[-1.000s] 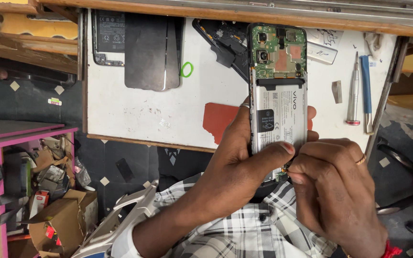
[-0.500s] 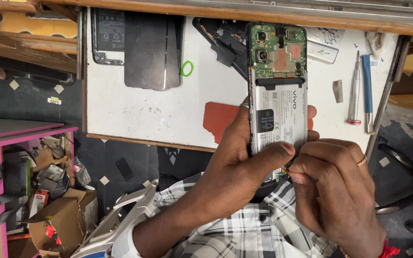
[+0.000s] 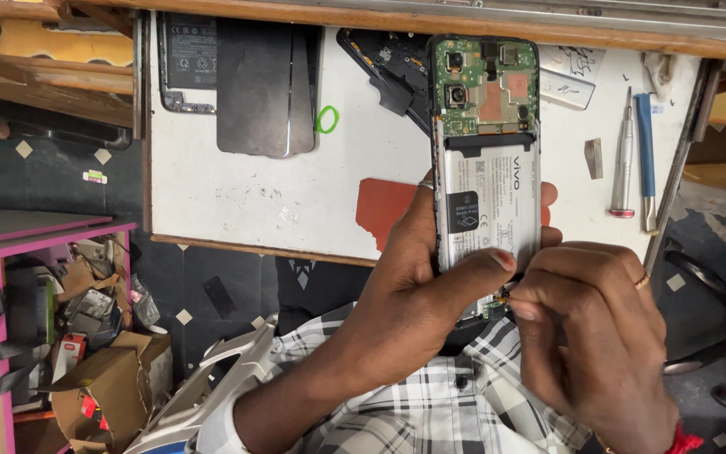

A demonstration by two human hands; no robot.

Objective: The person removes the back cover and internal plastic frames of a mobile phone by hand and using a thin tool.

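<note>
The opened phone (image 3: 487, 168), back cover off with green board and silver battery showing, is being held upright above the white table (image 3: 254, 202), hardly shifted since the earlier frames. It is being grasped by the left hand (image 3: 418, 290), thumb laid across its lower battery. The right hand (image 3: 590, 336) is being kept pinched at the phone's bottom edge; what its grip encloses is hidden by fingertips. A screwdriver (image 3: 623, 160) and a blue tool (image 3: 646, 151) are lying beside it, a dark phone back (image 3: 262, 84) well apart.
</note>
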